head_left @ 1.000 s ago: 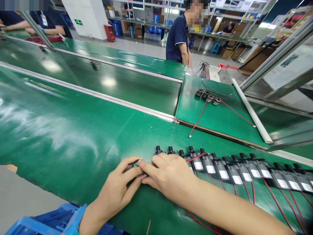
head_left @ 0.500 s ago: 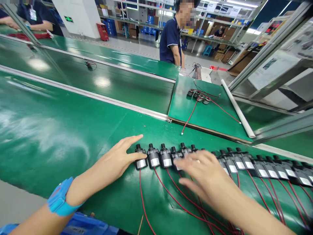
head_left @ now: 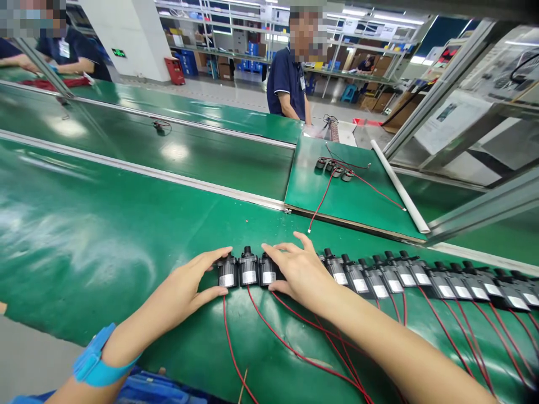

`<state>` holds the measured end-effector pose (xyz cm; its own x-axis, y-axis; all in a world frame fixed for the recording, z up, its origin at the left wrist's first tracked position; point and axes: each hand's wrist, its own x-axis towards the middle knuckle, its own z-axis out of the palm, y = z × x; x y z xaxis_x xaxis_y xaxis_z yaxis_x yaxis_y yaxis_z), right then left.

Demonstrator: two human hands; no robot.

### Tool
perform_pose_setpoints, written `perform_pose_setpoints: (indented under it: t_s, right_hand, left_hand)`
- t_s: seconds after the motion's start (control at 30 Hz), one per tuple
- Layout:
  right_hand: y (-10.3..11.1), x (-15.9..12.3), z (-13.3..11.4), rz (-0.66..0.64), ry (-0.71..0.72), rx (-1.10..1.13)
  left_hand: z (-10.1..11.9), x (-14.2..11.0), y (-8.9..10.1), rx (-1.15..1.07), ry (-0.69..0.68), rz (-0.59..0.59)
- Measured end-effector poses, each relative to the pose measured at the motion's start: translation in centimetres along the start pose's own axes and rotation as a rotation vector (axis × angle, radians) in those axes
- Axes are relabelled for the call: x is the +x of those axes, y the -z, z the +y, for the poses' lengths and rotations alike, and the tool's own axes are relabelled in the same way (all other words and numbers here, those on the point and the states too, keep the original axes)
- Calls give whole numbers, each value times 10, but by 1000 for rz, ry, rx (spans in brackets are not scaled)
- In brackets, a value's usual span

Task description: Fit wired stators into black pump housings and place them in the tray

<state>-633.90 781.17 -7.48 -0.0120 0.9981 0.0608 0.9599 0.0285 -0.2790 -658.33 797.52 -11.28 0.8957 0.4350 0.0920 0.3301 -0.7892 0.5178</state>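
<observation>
At the left end of a row of small black pumps with white labels and red wires, my left hand [head_left: 185,286] has its thumb and fingers around the leftmost pump [head_left: 227,272]. A middle pump [head_left: 248,268] stands close beside it, touched by neither hand as far as I can see. The third pump [head_left: 267,271] is gripped at its right side by my right hand [head_left: 298,270], thumb low and index finger at the top, other fingers spread. The right hand covers the pumps just behind it. A blue band [head_left: 95,359] is around my left wrist.
More pumps [head_left: 391,279] continue to the right on the green bench [head_left: 126,224], their red wires [head_left: 295,350] trailing toward me. Several motors [head_left: 337,171] with wires lie on a raised green board [head_left: 362,202]. A co-worker [head_left: 286,84] stands beyond. Metal posts [head_left: 446,90] frame the right.
Both hands were together around a small part with green on it, then came apart. The left hand closed on the end pump; the right moved left onto the third. The front pumps now sit closer together.
</observation>
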Motion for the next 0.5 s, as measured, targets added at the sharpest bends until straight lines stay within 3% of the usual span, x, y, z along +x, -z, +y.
perform_pose_setpoints:
  t_s: [0.13,0.23,0.4,0.5]
  right_hand:
    - [2,4,-1,19,9,-10]
    - [-1,3,-8,102,28,40]
    - [-34,19,-22,203,153,19]
    - [-53,40,-29,166,182,-59]
  left_hand:
    - [-2,-3,1,-78,49,7]
    - [3,-4,-2,-154,85,58]
    - [6,-13,-13,-323,224,192]
    - [2,-24,-18,-392,285,163]
